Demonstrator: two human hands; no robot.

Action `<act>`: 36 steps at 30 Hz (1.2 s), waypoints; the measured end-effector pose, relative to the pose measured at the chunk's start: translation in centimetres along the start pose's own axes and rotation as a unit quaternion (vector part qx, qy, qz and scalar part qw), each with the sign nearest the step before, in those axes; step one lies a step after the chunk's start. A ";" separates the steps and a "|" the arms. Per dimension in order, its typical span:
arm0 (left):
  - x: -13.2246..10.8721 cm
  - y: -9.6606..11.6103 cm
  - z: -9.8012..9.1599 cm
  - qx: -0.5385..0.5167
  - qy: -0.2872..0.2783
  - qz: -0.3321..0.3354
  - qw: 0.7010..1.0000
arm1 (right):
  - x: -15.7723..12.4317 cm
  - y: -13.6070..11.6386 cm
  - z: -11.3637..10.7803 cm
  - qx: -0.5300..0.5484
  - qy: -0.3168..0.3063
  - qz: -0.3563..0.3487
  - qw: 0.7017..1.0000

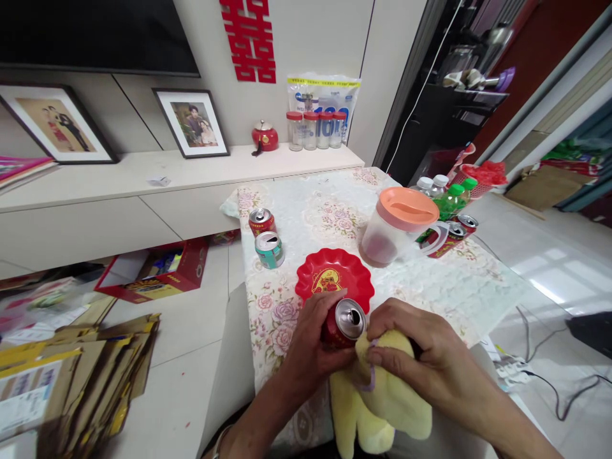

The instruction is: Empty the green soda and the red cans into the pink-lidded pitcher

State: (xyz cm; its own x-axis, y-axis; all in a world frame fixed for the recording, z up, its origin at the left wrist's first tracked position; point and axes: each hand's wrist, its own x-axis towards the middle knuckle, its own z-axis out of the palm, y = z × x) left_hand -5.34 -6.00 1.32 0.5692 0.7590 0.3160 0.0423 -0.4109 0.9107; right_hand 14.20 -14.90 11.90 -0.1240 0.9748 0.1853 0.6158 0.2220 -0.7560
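Held a red drink can (349, 319) in the left hand (315, 335), partly closed around its side, with the opened top turned up. Pinched a yellow cloth (396, 395) with purple trim between thumb and fingers of the right hand (411, 341), just beside the can at 4 o'clock and drooping toward 5. Could not tell whether cloth and can touched. Read by clock from the held can: found a red scalloped plate (335, 271) at 12, overlapped by it in view; a lidded jug (396, 229) at 1; a teal can (269, 254) between 10 and 11, near another red can (262, 223) at 11. Saw all above a flowered tablecloth (320, 204).
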 end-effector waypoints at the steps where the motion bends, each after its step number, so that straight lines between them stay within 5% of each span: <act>1: 0.0 0.0 0.0 -0.002 -0.002 -0.001 1.000 | 0.0 0.0 0.1 0.001 0.007 0.006 1.000; 7: -0.2 0.2 0.1 -0.004 -0.027 0.009 1.000 | 0.2 0.8 0.5 -0.111 0.029 0.009 0.993; 12: -0.3 0.3 0.4 -0.055 -0.026 -0.022 0.998 | 1.1 1.6 0.9 -0.178 0.108 -0.032 0.978; 18: -0.3 0.8 0.6 -0.216 0.005 -0.073 0.974 | 1.2 2.7 3.5 -0.073 0.269 -0.011 0.960; 26: 0.7 1.7 0.2 -0.292 0.097 -0.072 0.949 | -1.6 2.6 9.4 0.068 0.281 0.112 0.951; 30: 0.7 1.6 0.5 -0.285 0.101 -0.088 0.949 | -2.3 1.4 9.9 0.159 0.307 0.162 0.924; 36: 0.1 2.3 1.2 -0.294 0.078 -0.103 0.947 | -0.7 -0.3 8.2 0.027 0.425 -0.001 0.905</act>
State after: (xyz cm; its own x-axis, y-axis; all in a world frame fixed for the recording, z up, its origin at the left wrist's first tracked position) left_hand -4.25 -7.44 3.09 0.4677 0.8770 0.1101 -0.3520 0.0705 0.9333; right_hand 7.72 -15.49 6.89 0.5320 0.6126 0.5846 0.5745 0.2460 -0.7807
